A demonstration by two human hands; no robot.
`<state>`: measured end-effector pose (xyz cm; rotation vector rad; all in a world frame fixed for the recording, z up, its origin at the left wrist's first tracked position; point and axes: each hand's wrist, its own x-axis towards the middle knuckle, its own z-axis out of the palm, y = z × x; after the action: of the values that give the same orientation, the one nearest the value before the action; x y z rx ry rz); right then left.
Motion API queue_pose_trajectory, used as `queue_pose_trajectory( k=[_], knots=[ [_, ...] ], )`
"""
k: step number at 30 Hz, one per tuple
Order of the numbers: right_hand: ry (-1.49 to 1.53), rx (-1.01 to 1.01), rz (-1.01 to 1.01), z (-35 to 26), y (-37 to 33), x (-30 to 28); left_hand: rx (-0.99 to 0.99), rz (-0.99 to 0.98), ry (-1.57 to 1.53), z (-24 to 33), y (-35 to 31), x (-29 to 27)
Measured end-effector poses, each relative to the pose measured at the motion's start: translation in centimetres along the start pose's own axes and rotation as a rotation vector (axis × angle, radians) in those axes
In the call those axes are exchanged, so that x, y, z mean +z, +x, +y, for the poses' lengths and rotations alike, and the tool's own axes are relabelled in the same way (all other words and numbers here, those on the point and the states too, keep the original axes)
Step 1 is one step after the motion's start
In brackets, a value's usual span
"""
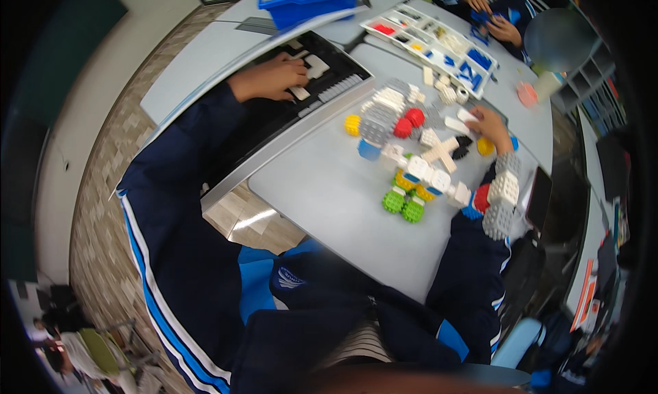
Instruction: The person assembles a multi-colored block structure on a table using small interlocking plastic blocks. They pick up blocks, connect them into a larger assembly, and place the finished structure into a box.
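White plastic first, in the head view: one loose white block (299,92) sits right at the fingertips of your left hand (277,79), which is down inside the black-lined case (295,135). Fingers bent, but whether they've closed on that block, I can't tell. Over on the table (315,181), your right hand (490,128) is at a small white piece (466,114), fingertips apparently touching it; a firm pinch can't be confirmed. Between you and that hand stands the assembled block model (426,176) with its green wheels (412,210), its far end overlapping your right sleeve from here. Looks like you're at the picking-out step, both hands among loose parts. Next move, I'd judge, calls for a sure finger-and-thumb hold on each piece, then a careful right-hand path around that model.
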<state>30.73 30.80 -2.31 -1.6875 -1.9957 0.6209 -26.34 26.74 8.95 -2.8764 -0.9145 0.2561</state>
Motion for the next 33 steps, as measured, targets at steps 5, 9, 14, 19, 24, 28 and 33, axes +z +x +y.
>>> queue_pose_trajectory(
  k=[5, 9, 14, 19, 24, 28, 33],
  knots=[
    [-0.033, 0.009, -0.035, -0.7, -0.1, -0.3, 0.007, 0.000, -0.006, 0.3, -0.1, -0.3],
    [-0.054, 0.011, -0.037, -1.4, -0.4, -0.4, 0.010, 0.037, -0.022, 0.5, -0.1, 0.3],
    [-0.055, 0.074, -0.068, -1.7, -0.5, -0.4, 0.000, 0.018, -0.045, 0.4, 0.3, 0.2],
    [-0.013, 0.074, -0.054, -1.3, -0.6, -0.1, -0.046, 0.035, -0.163, 0.2, 0.1, 0.1],
    [0.040, 0.072, -0.051, -1.6, -1.1, -0.2, 0.029, 0.022, -0.394, -1.4, 0.5, -0.6],
    [0.017, 0.090, -0.008, -2.5, -1.7, -0.5, -0.041, 0.048, -0.271, -0.4, 0.6, -0.1],
    [-0.085, 0.117, 0.001, -3.3, -1.9, -1.0, -0.033, 0.060, -0.148, 0.9, 0.9, -0.7]
  ],
)
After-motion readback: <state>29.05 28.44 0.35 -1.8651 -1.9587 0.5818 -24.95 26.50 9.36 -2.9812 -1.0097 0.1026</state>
